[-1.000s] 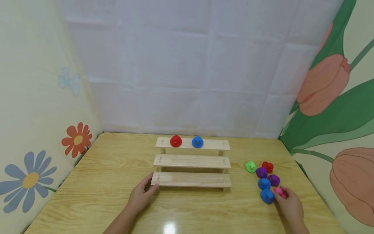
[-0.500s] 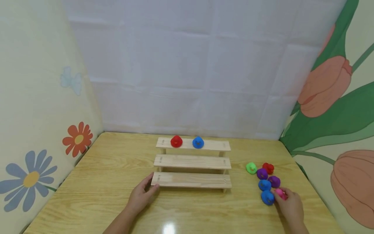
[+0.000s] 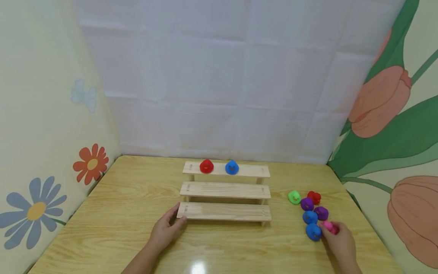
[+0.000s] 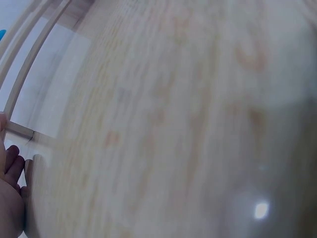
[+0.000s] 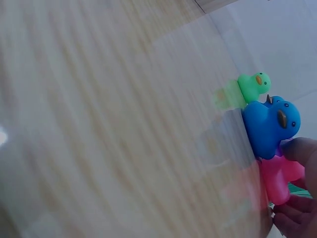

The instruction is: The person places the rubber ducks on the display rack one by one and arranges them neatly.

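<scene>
A three-step wooden stand (image 3: pixel 224 211) sits in the middle of the table. My left hand (image 3: pixel 165 230) grips the left end of its lowest board, thumb at the front corner; in the left wrist view this hand (image 4: pixel 11 198) shows only at the edge. At the right, my right hand (image 3: pixel 338 239) pinches a pink rubber duck (image 3: pixel 329 227) between thumb and fingers. The pink duck (image 5: pixel 277 178) is low at the tabletop in the right wrist view, right beside a blue duck (image 5: pixel 267 126). A red duck (image 3: pixel 207 166) and a blue duck (image 3: pixel 232 167) stand on the top board.
Left of the pink duck are two blue ducks, the nearer one (image 3: pixel 313 231) closest to my hand. Beyond them lie purple ducks (image 3: pixel 321 213), a red duck (image 3: pixel 314 197) and a green duck (image 3: pixel 294 197). A white cloth (image 3: pixel 222 95) hangs behind the table.
Both hands stay in nearly the same places, the left at the stand and the right on the pink duck. The head view has shifted very slightly.
</scene>
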A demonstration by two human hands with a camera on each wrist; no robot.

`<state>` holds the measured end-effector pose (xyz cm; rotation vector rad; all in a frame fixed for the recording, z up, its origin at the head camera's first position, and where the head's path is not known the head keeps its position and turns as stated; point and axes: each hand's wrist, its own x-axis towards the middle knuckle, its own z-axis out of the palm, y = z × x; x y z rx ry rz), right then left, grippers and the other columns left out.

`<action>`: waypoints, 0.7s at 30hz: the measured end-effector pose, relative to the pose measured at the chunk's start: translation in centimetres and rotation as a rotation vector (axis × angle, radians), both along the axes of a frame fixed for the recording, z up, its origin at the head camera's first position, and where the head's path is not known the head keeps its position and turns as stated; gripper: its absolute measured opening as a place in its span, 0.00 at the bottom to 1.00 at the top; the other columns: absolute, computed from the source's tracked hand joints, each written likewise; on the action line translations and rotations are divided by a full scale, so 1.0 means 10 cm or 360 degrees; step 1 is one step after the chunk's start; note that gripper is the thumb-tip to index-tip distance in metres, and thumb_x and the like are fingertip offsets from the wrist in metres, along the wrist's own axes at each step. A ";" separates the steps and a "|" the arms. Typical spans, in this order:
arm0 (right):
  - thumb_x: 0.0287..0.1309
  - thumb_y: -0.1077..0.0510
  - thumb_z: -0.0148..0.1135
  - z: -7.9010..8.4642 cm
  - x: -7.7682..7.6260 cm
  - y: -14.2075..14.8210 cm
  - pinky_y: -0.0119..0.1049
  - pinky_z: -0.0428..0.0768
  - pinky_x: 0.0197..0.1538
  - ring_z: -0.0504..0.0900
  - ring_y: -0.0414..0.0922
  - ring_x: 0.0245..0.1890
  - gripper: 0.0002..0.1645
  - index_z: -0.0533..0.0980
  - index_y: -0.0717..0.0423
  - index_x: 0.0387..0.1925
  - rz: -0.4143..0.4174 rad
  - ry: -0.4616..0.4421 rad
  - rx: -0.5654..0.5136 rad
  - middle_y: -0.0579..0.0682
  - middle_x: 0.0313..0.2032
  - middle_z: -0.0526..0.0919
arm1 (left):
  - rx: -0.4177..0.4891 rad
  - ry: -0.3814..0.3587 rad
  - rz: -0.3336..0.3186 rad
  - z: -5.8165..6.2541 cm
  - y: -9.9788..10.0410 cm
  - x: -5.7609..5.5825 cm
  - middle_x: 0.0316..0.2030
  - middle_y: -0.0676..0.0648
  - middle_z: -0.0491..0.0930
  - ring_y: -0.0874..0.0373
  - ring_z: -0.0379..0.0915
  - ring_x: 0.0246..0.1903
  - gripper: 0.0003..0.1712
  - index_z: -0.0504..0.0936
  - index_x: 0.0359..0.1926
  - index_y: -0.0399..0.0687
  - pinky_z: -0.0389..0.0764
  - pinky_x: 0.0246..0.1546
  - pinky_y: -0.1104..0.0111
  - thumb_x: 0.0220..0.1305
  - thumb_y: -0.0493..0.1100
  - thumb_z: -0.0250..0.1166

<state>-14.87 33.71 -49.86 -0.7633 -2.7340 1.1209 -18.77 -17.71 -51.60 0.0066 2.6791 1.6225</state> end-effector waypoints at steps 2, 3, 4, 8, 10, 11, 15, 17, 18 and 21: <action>0.64 0.45 0.59 0.01 0.01 0.00 0.57 0.75 0.52 0.73 0.65 0.52 0.39 0.65 0.74 0.61 -0.0010 0.0002 0.0002 0.75 0.54 0.72 | 0.0001 0.0002 0.0002 0.00 0.00 0.00 0.71 0.35 0.62 0.40 0.54 0.72 0.41 0.61 0.72 0.40 0.55 0.73 0.47 0.67 0.54 0.63; 0.64 0.45 0.59 0.01 0.01 -0.01 0.56 0.76 0.51 0.73 0.64 0.51 0.38 0.66 0.74 0.60 -0.0013 0.0006 0.0002 0.74 0.53 0.73 | 0.0003 0.0002 0.0003 0.00 0.00 0.00 0.71 0.35 0.62 0.40 0.54 0.72 0.40 0.61 0.72 0.40 0.55 0.73 0.47 0.67 0.54 0.63; 0.64 0.45 0.60 0.01 0.01 -0.01 0.55 0.76 0.50 0.74 0.64 0.50 0.38 0.67 0.73 0.60 -0.0016 0.0012 0.0008 0.73 0.52 0.74 | 0.0006 0.0002 0.0004 0.00 0.00 0.00 0.71 0.35 0.62 0.40 0.54 0.72 0.40 0.61 0.72 0.40 0.55 0.73 0.47 0.67 0.54 0.63; 0.63 0.48 0.61 0.02 0.02 0.00 0.50 0.77 0.46 0.75 0.62 0.48 0.35 0.69 0.74 0.58 -0.0011 0.0062 0.0029 0.72 0.49 0.76 | 0.0018 -0.0001 0.0002 0.00 0.00 0.00 0.71 0.35 0.62 0.40 0.54 0.72 0.40 0.61 0.72 0.40 0.55 0.73 0.47 0.67 0.53 0.64; 0.62 0.48 0.62 0.02 0.02 0.01 0.47 0.78 0.44 0.76 0.61 0.47 0.35 0.70 0.74 0.58 -0.0016 0.0083 0.0035 0.72 0.49 0.77 | 0.0022 -0.0003 0.0002 0.00 0.00 0.00 0.71 0.35 0.62 0.40 0.54 0.72 0.40 0.61 0.72 0.40 0.55 0.73 0.47 0.67 0.53 0.64; 0.62 0.49 0.62 0.02 0.02 0.01 0.46 0.78 0.43 0.76 0.61 0.47 0.35 0.70 0.74 0.58 -0.0024 0.0102 0.0035 0.72 0.49 0.77 | 0.0024 -0.0004 0.0002 0.00 0.00 0.00 0.71 0.35 0.62 0.40 0.54 0.72 0.40 0.61 0.72 0.40 0.55 0.73 0.47 0.67 0.53 0.64; 0.63 0.47 0.61 0.06 0.02 0.02 0.50 0.78 0.47 0.74 0.63 0.51 0.37 0.68 0.72 0.62 -0.0073 0.0140 -0.0028 0.73 0.53 0.74 | 0.0027 -0.0013 0.0002 0.00 0.00 -0.01 0.70 0.35 0.62 0.40 0.54 0.72 0.40 0.61 0.72 0.40 0.55 0.73 0.47 0.67 0.53 0.64; 0.64 0.46 0.60 0.11 0.01 0.02 0.56 0.76 0.53 0.71 0.64 0.55 0.39 0.66 0.71 0.63 -0.0089 0.0167 -0.0089 0.73 0.57 0.71 | 0.0026 -0.0013 0.0002 -0.01 0.00 -0.01 0.70 0.35 0.62 0.40 0.54 0.72 0.40 0.61 0.72 0.40 0.55 0.73 0.47 0.67 0.53 0.64; 0.64 0.45 0.60 0.13 0.00 0.01 0.59 0.74 0.57 0.70 0.65 0.57 0.39 0.65 0.71 0.64 -0.0094 0.0176 -0.0111 0.73 0.59 0.70 | 0.0025 -0.0012 0.0002 -0.01 0.00 -0.01 0.70 0.35 0.62 0.40 0.54 0.72 0.40 0.61 0.72 0.40 0.56 0.73 0.47 0.67 0.53 0.63; 0.65 0.46 0.60 0.21 -0.01 -0.01 0.59 0.72 0.62 0.69 0.66 0.60 0.38 0.65 0.71 0.64 -0.0078 0.0264 -0.0138 0.73 0.61 0.67 | 0.0019 -0.0004 0.0004 -0.02 0.00 -0.01 0.70 0.35 0.64 0.40 0.56 0.72 0.40 0.61 0.72 0.40 0.57 0.72 0.47 0.67 0.53 0.63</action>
